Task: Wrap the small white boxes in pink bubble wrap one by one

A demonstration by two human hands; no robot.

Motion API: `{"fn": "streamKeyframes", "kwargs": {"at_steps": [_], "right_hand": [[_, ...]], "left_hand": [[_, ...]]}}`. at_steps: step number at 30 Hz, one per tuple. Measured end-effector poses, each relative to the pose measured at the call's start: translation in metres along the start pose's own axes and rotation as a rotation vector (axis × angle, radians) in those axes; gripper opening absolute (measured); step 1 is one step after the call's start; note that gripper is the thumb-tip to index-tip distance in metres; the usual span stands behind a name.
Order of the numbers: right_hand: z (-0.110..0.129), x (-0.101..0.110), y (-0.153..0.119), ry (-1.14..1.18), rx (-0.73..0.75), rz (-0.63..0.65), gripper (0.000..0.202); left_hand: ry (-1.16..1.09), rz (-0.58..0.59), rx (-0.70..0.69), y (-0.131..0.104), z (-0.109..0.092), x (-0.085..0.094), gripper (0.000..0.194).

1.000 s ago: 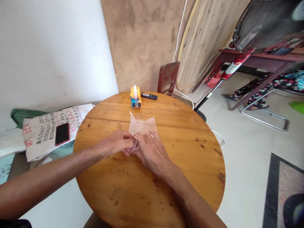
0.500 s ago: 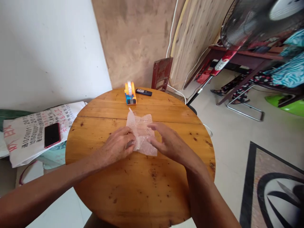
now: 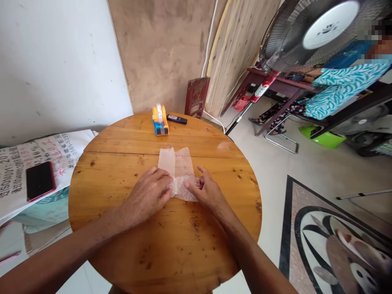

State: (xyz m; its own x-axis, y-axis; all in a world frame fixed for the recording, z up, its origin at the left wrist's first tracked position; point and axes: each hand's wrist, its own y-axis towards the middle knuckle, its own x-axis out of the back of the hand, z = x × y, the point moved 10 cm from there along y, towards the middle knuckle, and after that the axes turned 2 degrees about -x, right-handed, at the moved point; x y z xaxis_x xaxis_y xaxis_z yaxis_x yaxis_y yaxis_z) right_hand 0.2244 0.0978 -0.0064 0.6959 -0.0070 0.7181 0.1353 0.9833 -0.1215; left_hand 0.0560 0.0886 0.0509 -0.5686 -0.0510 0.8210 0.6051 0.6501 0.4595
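A clear, pinkish sheet that looks like bubble wrap [image 3: 183,161] lies in the middle of the round wooden table [image 3: 171,241]. My left hand [image 3: 150,188] has its curled fingers on the sheet's lower left part; what they grip is hidden. From the right, my right hand [image 3: 208,190] touches the lower right part, which is folded over, with thumb and fingertips around its edge. An orange and blue tape dispenser [image 3: 160,119] stands near the table's far edge, beside a dark, slim device [image 3: 177,119].
A phone [image 3: 40,181] lies on printed white sacks [image 3: 15,161] left of the table. Beyond the far edge are a red chair [image 3: 197,97] and a wooden wall. At the right stand a fan [image 3: 321,30] and a desk with a seated person [image 3: 333,94].
My right hand has lowered onto the sheet, and its lower right part is now folded. My left hand stays on the sheet. The view has turned a little to the right.
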Motion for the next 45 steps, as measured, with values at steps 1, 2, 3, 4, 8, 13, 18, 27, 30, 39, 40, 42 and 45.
{"fn": "streamKeyframes", "kwargs": {"at_steps": [1,2,3,4,8,13,18,27,30,39,40,42,45], "right_hand": [[0.001,-0.003,0.001,0.021,0.008,-0.013,0.085],[0.003,-0.006,0.003,0.046,0.017,-0.016,0.084],[0.005,-0.008,0.003,0.07,0.028,-0.014,0.082],[0.007,-0.01,0.004,0.086,0.041,-0.014,0.08],[0.02,-0.006,0.002,0.047,0.091,-0.065,0.07],[0.031,-0.01,0.003,0.287,0.067,-0.022,0.068],[0.04,-0.027,0.002,0.606,-0.002,0.103,0.066],[0.06,-0.028,-0.014,0.508,0.069,0.126,0.059],[0.07,-0.026,-0.029,0.323,0.228,0.107,0.055],[0.093,-0.029,-0.054,-0.135,0.46,0.065,0.074],[0.093,-0.028,-0.052,-0.134,0.46,0.071,0.074],[0.09,-0.026,-0.046,-0.113,0.463,0.085,0.072],[0.085,-0.02,-0.035,-0.02,0.45,0.112,0.065]], "left_hand": [[0.01,0.006,-0.001,0.0,0.0,0.0,0.012],[0.016,0.015,0.0,0.001,0.0,0.0,0.013],[0.02,0.024,0.003,0.001,0.0,-0.001,0.013],[0.023,0.034,0.008,0.001,0.001,-0.002,0.013],[0.03,0.068,0.02,0.002,0.002,-0.005,0.014],[0.033,0.106,0.018,0.002,0.001,-0.011,0.016],[-0.016,0.158,0.035,0.004,0.0,-0.015,0.018],[-0.199,0.036,0.137,-0.001,0.015,-0.016,0.019],[-0.279,-0.023,0.185,-0.005,0.021,-0.013,0.03],[-0.487,-0.102,0.433,-0.008,0.038,-0.008,0.018],[-0.473,-0.106,0.411,-0.008,0.037,-0.009,0.015],[-0.458,-0.101,0.369,-0.007,0.035,-0.012,0.009],[-0.454,-0.079,0.354,-0.007,0.035,-0.015,0.006]]}}
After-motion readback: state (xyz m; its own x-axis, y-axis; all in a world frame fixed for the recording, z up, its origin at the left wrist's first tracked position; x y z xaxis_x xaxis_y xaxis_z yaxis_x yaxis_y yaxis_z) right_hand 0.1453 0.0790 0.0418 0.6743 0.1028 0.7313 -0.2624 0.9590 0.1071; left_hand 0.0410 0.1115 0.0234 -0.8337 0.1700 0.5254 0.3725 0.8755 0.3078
